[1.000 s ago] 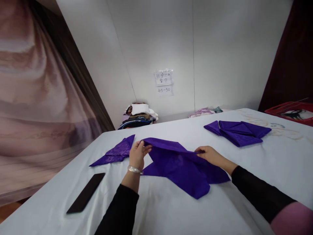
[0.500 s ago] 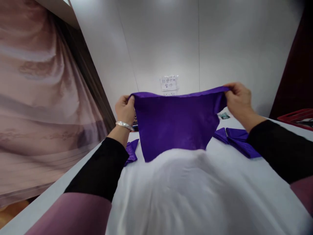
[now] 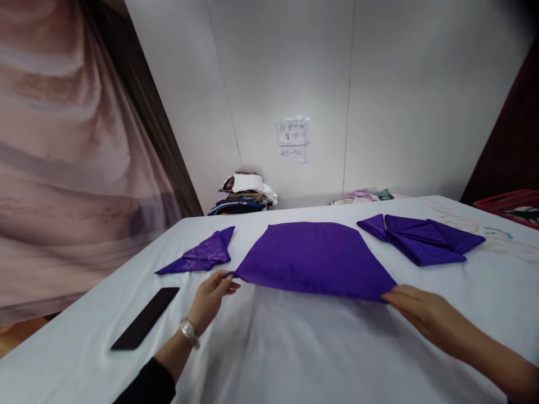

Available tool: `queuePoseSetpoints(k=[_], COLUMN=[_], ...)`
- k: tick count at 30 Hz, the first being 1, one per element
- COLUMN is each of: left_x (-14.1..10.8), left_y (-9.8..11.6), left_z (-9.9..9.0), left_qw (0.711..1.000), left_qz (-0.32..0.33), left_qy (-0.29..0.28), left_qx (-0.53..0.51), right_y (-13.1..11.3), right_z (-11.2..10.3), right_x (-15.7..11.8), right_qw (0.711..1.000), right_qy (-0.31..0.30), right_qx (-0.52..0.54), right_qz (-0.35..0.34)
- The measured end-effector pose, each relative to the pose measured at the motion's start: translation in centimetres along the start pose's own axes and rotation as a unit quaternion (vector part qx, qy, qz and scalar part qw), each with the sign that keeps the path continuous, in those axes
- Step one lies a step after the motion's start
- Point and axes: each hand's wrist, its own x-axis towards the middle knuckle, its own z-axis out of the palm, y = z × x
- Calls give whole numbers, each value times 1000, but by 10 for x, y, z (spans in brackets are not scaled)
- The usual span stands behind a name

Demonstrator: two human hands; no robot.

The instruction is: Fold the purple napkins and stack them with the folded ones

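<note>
A purple cloth point(image 3: 314, 258) is spread between my hands, its far part lying on the white-covered table point(image 3: 295, 348) and its near edge slightly raised. My left hand point(image 3: 213, 294) pinches the near left corner between thumb and fingers; a silver bracelet circles that wrist. At the near right corner, my right hand point(image 3: 415, 303) grips the cloth with its fingers closed. A folded purple cloth point(image 3: 206, 252) lies beyond my left hand. Another folded purple piece point(image 3: 421, 238) rests at the right, beyond my right hand.
A flat black object point(image 3: 146, 318) lies at the table's left. Folded clothes point(image 3: 244, 193) are stacked beyond the far edge, with more fabric point(image 3: 360, 196) to their right. A red basket point(image 3: 505, 201) stands far right. A pink curtain point(image 3: 76, 168) hangs left, and paper signs point(image 3: 292, 134) are on the wall.
Both hands have come down with the cloth, which was held up in the air and now lies mostly flat. The stacked clothes and the black object have come into view.
</note>
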Motion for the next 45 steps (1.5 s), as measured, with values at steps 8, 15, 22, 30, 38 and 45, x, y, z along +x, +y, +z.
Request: queuePoseSetpoints(k=[8,15,22,30,38,45], left_x=[-44,-56,-67,-95,-97,-88], left_y=[-48,-47,-33,7,38,35], left_z=[7,4,11,44,91,109], left_qw=[991,991,987,960,959,964], left_qz=[-115,-115,-139,-125,-69,-78], left_qy=[17,32,-32,-240,-253,-204], left_qx=[-68,-59,-73,-75,-109,-154], right_y=[-36,-24,7,-11,-143,-169], right_z=[31,36,29,30,53,96], right_x=[-28,-57,-75,-68,2,42], right_qw=[969,960,985,989,912,865], right_qy=[-163,-160,-58,-71,-199,-123], right_qx=[150,169,41,-8,337,425], right_qz=[112,158,159,126,126,236])
